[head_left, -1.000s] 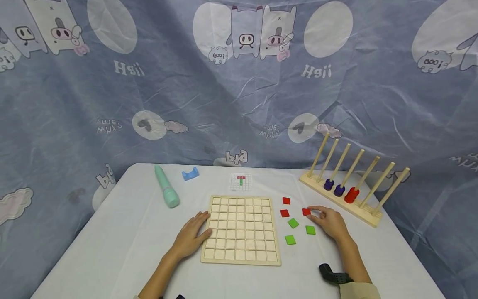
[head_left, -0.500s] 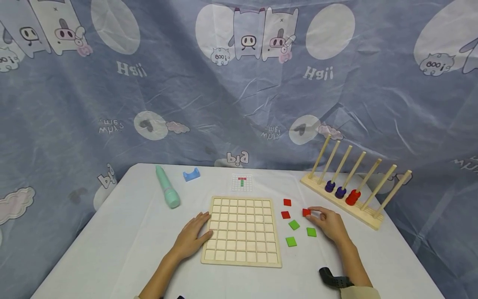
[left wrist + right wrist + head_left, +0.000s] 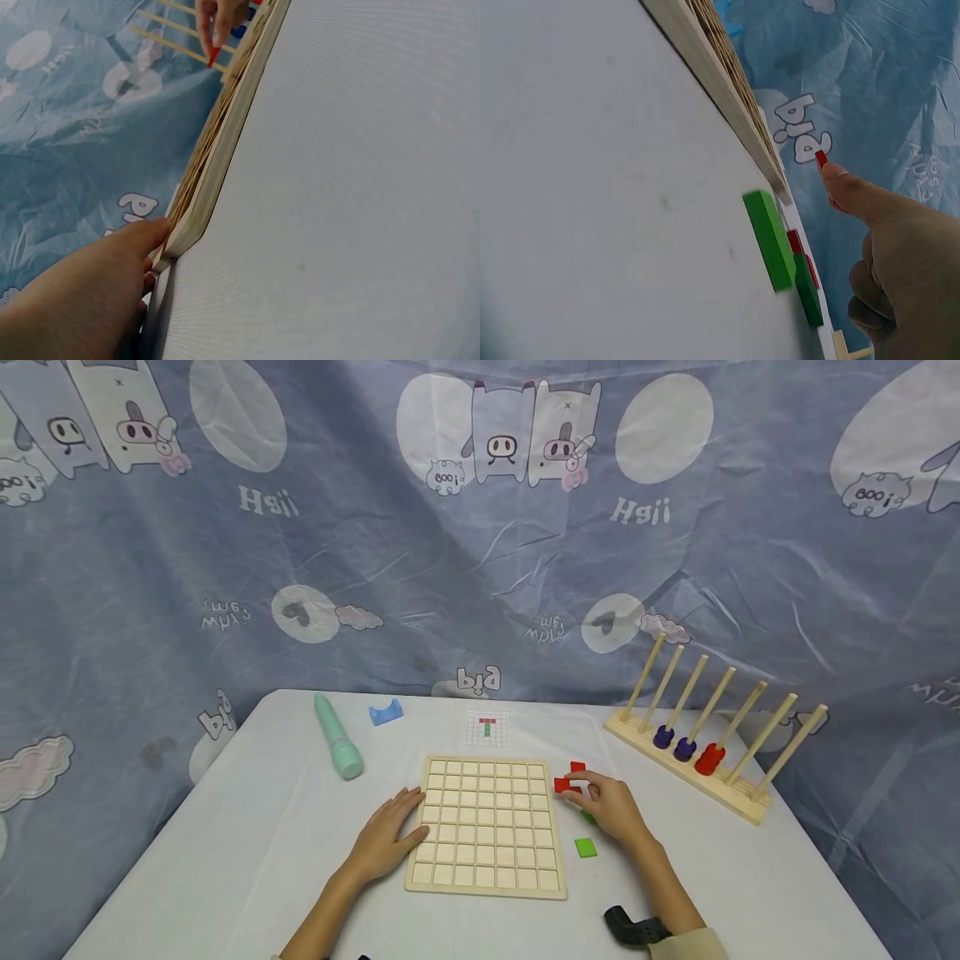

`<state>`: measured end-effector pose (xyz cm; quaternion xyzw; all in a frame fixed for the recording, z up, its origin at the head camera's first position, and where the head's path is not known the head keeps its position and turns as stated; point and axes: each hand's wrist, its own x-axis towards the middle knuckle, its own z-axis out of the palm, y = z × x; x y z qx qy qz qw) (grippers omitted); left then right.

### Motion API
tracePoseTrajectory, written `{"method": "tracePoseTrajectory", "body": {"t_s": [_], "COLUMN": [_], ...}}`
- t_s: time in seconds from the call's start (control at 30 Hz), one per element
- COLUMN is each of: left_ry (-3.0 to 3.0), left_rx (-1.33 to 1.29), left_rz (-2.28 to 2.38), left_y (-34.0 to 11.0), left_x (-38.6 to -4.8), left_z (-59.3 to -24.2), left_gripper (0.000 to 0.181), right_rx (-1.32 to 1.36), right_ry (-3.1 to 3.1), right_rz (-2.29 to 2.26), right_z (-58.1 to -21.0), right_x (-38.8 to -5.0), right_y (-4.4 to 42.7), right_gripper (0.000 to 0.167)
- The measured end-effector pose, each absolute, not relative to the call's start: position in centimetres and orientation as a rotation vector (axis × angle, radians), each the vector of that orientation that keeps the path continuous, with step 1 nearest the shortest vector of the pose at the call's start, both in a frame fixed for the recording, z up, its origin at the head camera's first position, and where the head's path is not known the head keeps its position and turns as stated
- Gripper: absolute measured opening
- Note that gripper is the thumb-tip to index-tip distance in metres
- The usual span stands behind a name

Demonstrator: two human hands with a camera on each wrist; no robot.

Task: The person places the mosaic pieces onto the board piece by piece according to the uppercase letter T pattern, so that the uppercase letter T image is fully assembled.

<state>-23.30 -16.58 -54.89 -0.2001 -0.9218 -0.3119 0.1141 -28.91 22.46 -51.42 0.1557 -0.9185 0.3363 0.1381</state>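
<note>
A pale wooden grid board (image 3: 487, 892) lies on the white table. My left hand (image 3: 384, 837) rests along its left edge, fingers extended and thumb touching the frame; the left wrist view shows the thumb (image 3: 146, 234) against the board's corner. Just off the board's right edge, my right hand (image 3: 613, 808) pinches a red square tile (image 3: 562, 786) between thumb and fingertips, raised above the table in the right wrist view. Behind and under that hand lie red tiles (image 3: 577, 767), one partly covered. A green tile (image 3: 587, 847) is nearer me; another (image 3: 588, 817) is mostly hidden.
A small pattern card (image 3: 487, 728) with a red and green T lies behind the board. At back right stands a wooden peg rack (image 3: 686, 764) with purple and red rings. A mint-green tapered object (image 3: 339, 739) and a blue curved piece (image 3: 386, 712) are at back left.
My right hand has lifted the red tile and carried it left, from right of the other tiles to near the board's right edge. My left hand stays on the board.
</note>
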Motion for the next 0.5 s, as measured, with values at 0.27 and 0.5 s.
{"method": "tracePoseTrajectory", "body": {"t_s": [0.27,0.5], "left_ry": [-2.742,-2.716], "left_rx": [-0.565,-0.572], "left_rz": [-0.917,-0.916], "left_y": [-16.6,-16.7], "left_x": [-23.2,-23.2], "left_z": [-54.8,-54.8], "left_gripper": [0.059,0.059], "right_rx": [0.495,0.503], "right_ry": [-2.678,-2.702], "right_rz": [1.007,1.004], "right_z": [-51.7,-52.2], "right_x": [-29.8,-30.5], "right_y": [17.7,14.9], "right_gripper": [0.031,0.035]}}
